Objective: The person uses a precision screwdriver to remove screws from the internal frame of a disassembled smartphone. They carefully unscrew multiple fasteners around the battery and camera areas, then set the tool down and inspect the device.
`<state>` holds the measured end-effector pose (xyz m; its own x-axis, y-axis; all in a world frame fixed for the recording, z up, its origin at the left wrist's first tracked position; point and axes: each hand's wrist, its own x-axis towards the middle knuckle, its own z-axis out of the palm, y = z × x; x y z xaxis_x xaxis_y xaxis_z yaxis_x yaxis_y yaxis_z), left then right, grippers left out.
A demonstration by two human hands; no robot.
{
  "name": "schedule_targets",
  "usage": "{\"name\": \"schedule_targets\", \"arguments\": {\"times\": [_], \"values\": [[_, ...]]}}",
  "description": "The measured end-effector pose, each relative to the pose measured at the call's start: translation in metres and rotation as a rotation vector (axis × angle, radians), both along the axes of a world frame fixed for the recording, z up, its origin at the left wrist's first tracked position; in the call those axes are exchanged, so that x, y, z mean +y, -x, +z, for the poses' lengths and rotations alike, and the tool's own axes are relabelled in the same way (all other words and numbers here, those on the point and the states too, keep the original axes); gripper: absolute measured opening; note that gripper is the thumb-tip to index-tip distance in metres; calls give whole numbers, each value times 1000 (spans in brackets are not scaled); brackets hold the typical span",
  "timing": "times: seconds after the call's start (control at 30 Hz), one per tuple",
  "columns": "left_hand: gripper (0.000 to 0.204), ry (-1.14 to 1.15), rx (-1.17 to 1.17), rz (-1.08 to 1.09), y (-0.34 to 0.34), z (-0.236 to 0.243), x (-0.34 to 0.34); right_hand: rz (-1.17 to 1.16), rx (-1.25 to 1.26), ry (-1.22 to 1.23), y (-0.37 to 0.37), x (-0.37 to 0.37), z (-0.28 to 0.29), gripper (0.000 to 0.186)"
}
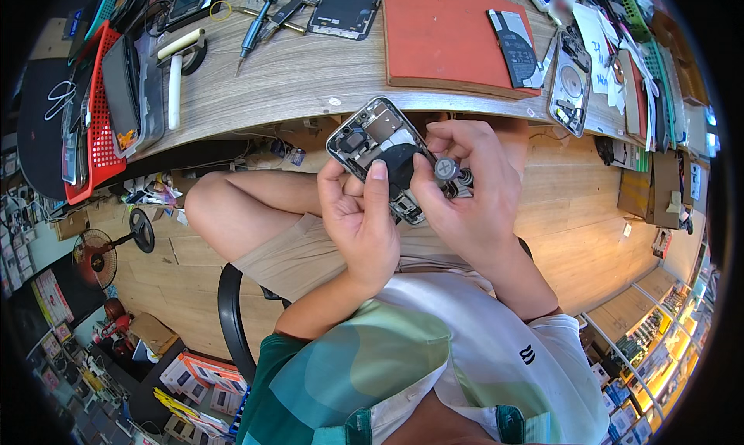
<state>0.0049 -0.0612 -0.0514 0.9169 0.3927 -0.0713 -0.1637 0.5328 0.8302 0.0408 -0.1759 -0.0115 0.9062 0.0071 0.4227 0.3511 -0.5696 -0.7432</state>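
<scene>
My left hand (360, 212) grips an opened phone body (382, 127) above my lap, thumb on top. Its bare inside faces up, showing small parts, a metal plate and a silver edge. Across its lower half lies a flat black rounded piece (397, 166), between my two thumbs. My right hand (473, 185) is closed at the phone's right side, its thumb at the edge of the black piece. Tucked in that hand is a small screwdriver (446, 168), with its round grey end cap showing. Whether the right fingertips also pinch the black piece is hidden.
On the wooden desk (310, 73) lie a red-orange pad (457, 38) with a phone battery (514, 48), a dark screen panel (345, 7), a blue screwdriver (257, 34) and another phone housing (571, 81). A red basket (101, 119) stands left; a fan (97, 259) is beyond my knee.
</scene>
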Motion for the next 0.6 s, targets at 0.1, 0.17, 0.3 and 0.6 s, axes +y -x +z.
{"name": "schedule_targets", "arguments": {"times": [0.1,0.17,0.3,0.6], "values": [[31,19,3,7,-1,1,0,-11,23,-52,0,0,0,44],[31,27,-5,9,0,1,0,-8,61,-86,1,-1,0,45],[31,43,-38,5,1,0,1,5,200,-152,2,-7,1,45],[33,17,-15,-64,2,5,4,26,416,-209,2,-14,10,33]]}}
